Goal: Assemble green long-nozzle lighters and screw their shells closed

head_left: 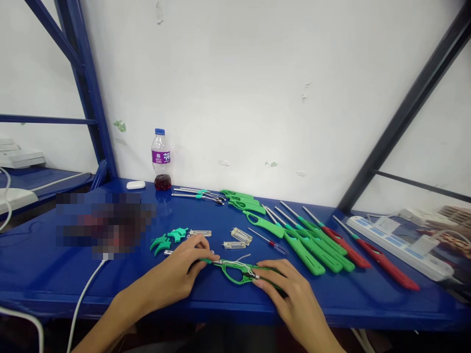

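A green lighter body [235, 270] with white wires on it lies at the front of the blue table [331, 304]. My left hand [186, 269] pinches its metal nozzle end at the left. My right hand [285, 284] is closed over its handle end at the right, pressing it to the table. Just behind my left hand lie loose green trigger pieces [169, 238] and small clear plastic parts [241, 236].
A row of finished green lighters [305, 245] and red lighters [368, 252] lies at the right, with a small screwdriver [268, 241]. A plastic bottle [161, 159] and white case [136, 185] stand by the wall. A power strip [401, 247] sits far right; a white cable [83, 294] hangs left.
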Available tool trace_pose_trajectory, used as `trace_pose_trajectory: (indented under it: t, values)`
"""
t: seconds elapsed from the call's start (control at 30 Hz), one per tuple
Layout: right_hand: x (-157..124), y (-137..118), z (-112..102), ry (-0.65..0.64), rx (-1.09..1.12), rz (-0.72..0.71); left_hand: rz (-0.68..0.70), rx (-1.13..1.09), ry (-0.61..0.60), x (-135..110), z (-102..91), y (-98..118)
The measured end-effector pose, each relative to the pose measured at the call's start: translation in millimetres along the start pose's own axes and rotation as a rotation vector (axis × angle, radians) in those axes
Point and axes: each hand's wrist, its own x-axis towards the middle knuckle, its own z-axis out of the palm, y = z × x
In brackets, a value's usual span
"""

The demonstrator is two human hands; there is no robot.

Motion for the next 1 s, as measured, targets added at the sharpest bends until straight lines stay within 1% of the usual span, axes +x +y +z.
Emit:
trace_pose_trajectory:
  t: [0.13, 0.27, 0.33, 0.4, 0.47, 0.57, 0.6, 0.67, 0.73, 0.8, 1.0]
  values:
    - [0.1, 0.8, 0.8, 0.010, -0.003, -0.002, 0.018, -0.010, 0.006, -1.4, 1.5, -3.5]
    - [-0.1, 1.2, 0.6, 0.025, -0.014, -0.008, 0.058, 0.035, -0.006, -2.7, 4.0, -6.6]
    - [-0.5, 1.7, 0.5, 0.035, -0.016, -0.017, 0.080, 0.085, 0.040, -2.2, 1.6, -8.2]
    - [-1.1, 2.5, 0.7, 0.041, -0.017, -0.024, 0.084, 0.163, 0.122, -1.7, -6.6, -11.3]
    - [-1.7, 3.8, 1.3, 0.044, -0.021, -0.023, 0.060, 0.257, 0.204, -3.2, -20.6, -17.0]
    - [-2.7, 5.8, 2.7, 0.045, -0.026, -0.018, -0.043, 0.390, 0.268, -12.2, -45.9, -30.2]
    - [-3.0, 6.5, 3.1, 0.043, -0.026, -0.016, -0.096, 0.420, 0.266, -16.8, -53.2, -35.1]
    - [-3.5, 7.4, 3.7, 0.037, -0.021, -0.012, -0.180, 0.429, 0.221, -26.3, -63.9, -44.1]
    - [-3.8, 7.9, 3.7, 0.032, -0.010, -0.011, -0.244, 0.423, 0.165, -33.6, -68.6, -50.2]
    - [-3.9, 7.8, 3.3, 0.026, 0.001, -0.009, -0.266, 0.440, 0.144, -36.4, -68.4, -52.8]
    - [-3.3, 4.1, 1.8, 0.009, 0.000, 0.008, -0.256, 0.499, 0.181, -28.4, -60.5, -54.4]
